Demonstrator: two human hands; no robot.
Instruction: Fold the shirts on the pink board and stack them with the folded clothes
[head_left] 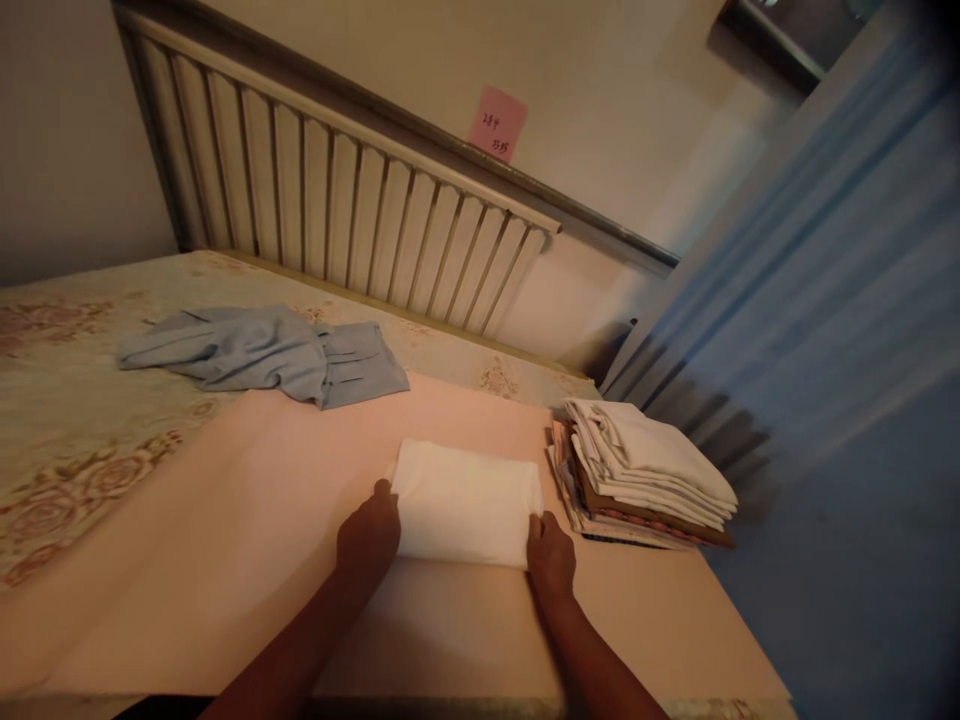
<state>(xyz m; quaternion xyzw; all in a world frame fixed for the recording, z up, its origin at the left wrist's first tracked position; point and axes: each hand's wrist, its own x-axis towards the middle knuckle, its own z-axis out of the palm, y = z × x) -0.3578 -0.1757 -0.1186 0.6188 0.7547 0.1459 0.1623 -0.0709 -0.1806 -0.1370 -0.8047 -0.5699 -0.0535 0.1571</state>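
Observation:
A white folded cloth (466, 505), possibly a garment, lies in a neat rectangle on a pale pink sheet (300, 470). At its left edge my left hand (369, 530) is closed, thumb on top, gripping the side of the cloth. Its right edge is pinched by my right hand (551, 555), the fingers curled and partly hidden. Close to the right of the cloth stands a stack of folded fabrics (645, 470), cream ones on top and brown and patterned ones below.
A crumpled grey-blue garment (270, 350) lies at the back left, partly on the floral bedcover (97, 420). Behind the bed runs a white radiator (322, 180). A pink note (498, 124) is on the wall, and a blue curtain (825, 350) hangs at the right.

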